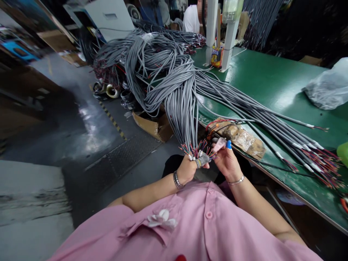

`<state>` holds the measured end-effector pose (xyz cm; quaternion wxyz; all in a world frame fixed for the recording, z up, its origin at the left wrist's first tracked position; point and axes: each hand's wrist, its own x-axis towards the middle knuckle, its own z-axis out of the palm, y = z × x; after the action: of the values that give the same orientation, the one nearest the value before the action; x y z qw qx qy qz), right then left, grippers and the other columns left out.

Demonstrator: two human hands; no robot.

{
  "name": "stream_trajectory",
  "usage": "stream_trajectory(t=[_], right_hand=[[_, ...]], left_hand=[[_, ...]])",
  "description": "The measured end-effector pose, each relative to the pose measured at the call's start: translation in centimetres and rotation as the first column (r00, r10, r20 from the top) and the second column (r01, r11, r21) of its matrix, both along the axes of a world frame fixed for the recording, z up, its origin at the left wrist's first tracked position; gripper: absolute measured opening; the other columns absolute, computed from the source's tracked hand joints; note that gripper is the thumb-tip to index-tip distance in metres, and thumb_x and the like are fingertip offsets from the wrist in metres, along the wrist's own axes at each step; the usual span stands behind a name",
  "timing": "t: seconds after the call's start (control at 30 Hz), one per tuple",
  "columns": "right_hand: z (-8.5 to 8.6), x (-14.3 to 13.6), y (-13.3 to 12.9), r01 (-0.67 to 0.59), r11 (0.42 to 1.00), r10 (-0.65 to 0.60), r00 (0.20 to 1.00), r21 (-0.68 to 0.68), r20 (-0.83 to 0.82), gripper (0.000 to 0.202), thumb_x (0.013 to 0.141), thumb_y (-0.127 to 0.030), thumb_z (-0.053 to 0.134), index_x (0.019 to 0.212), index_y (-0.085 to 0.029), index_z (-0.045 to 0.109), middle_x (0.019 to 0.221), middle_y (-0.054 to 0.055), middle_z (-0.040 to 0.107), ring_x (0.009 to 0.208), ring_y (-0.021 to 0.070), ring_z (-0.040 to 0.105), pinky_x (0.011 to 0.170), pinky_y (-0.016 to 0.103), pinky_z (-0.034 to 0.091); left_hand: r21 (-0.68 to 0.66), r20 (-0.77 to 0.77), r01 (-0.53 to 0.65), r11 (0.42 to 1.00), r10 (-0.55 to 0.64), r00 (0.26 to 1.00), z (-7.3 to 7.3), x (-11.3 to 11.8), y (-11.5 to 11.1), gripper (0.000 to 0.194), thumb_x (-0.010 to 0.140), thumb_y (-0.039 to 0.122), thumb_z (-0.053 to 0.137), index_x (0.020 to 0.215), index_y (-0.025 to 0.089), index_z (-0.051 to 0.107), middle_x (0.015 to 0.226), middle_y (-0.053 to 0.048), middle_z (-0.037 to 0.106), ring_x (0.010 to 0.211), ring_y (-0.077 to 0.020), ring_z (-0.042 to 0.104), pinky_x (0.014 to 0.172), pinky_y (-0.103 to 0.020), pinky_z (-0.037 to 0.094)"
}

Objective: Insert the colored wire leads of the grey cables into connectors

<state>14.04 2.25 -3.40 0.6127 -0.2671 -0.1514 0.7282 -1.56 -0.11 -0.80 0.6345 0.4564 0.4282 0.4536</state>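
My left hand (190, 167) is closed around a bundle of grey cables (181, 108), just below their stripped ends. Thin coloured wires (203, 146) fan out above my fist, with white bands at their base. A grey knitted cover with a yellow stripe wraps my left thumb. Just right of these wires, my right hand (227, 161) is raised with its fingers apart, and I see nothing held in it. It has a blue wrap (228, 144) on one digit and a pale pink cover (219, 144) on another.
More grey cables with bared ends (312, 156) lie across the green table (261, 72). A taped cardboard piece (247, 141) sits near its edge. An open carton (148, 125) stands on the floor. Beyond the table is a person in white (191, 19). A plastic bag (328, 87) lies at right.
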Motion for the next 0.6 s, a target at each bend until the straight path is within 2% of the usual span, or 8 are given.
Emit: stream_trajectory(t=[0.23, 0.37, 0.6], right_hand=[[-0.19, 0.38, -0.11, -0.002, 0.998, -0.007, 0.991, 0.066, 0.135, 0.032, 0.078, -0.051, 0.071, 0.091, -0.021, 0.071, 0.084, 0.002, 0.072, 0.067, 0.0124, 0.06, 0.059, 0.024, 0.049], [-0.17, 0.29, -0.04, -0.003, 0.998, -0.005, 0.992, 0.067, 0.128, 0.034, 0.078, -0.054, 0.07, 0.088, -0.022, 0.072, 0.083, 0.002, 0.072, 0.067, 0.0124, 0.06, 0.061, 0.024, 0.05], [0.14, 0.43, -0.04, -0.005, 1.0, 0.002, 0.993, 0.027, 0.114, 0.027, 0.078, -0.048, 0.073, 0.087, -0.022, 0.071, 0.084, 0.002, 0.072, 0.07, 0.0127, 0.062, 0.059, 0.023, 0.05]], left_hand=[[0.049, 0.025, -0.019, 0.999, 0.018, 1.0, -0.16, -0.2, 0.0, 0.031, 0.074, 0.041, 0.07, 0.061, 0.013, 0.07, 0.058, -0.006, 0.066, 0.056, -0.0138, 0.059, 0.056, -0.025, 0.043], [0.021, 0.02, -0.028, 0.999, 0.027, 0.999, -0.09, 0.02, 0.12, 0.03, 0.071, 0.041, 0.072, 0.059, 0.014, 0.069, 0.057, -0.005, 0.066, 0.053, -0.012, 0.056, 0.054, -0.025, 0.042], [-0.005, 0.018, -0.081, 0.997, 0.081, 0.997, -0.13, 0.29, 0.18, 0.031, 0.071, 0.044, 0.072, 0.064, 0.014, 0.07, 0.058, -0.005, 0.065, 0.054, -0.0129, 0.056, 0.055, -0.026, 0.042]])
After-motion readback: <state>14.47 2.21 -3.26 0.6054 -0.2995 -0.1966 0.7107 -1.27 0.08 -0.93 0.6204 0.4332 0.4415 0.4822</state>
